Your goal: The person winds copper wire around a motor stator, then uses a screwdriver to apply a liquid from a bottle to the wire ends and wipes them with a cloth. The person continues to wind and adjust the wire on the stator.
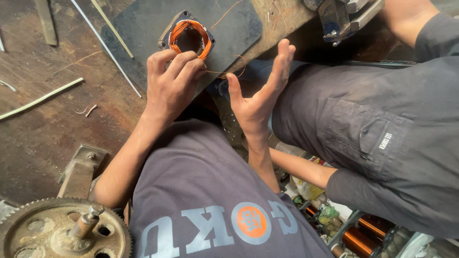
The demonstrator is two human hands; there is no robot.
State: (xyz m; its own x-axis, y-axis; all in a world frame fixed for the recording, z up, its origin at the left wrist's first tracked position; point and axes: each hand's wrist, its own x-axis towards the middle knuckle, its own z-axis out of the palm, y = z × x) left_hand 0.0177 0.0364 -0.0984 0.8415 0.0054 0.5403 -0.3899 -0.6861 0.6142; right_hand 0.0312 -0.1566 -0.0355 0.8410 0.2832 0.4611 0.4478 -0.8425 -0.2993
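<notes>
A square metal frame wound with an orange copper wire coil (190, 29) lies on a dark board (138, 28). My left hand (169, 83) rests just below the frame, its fingertips pinched on a thin strand of copper wire (228, 72) that loops off to the right. Right of it, my right hand (260, 91) is held up flat with fingers straight and the palm turned toward the left hand. It holds nothing, and the wire loop passes close to its thumb.
A co-worker in a dark shirt (382, 138) sits close on the right, one forearm (301, 167) reaching under mine. A toothed gear wheel (62, 231) is at bottom left, a metal vise (339, 16) at top right, copper spools (363, 236) at bottom right, thin strips (43, 98) on the wooden bench.
</notes>
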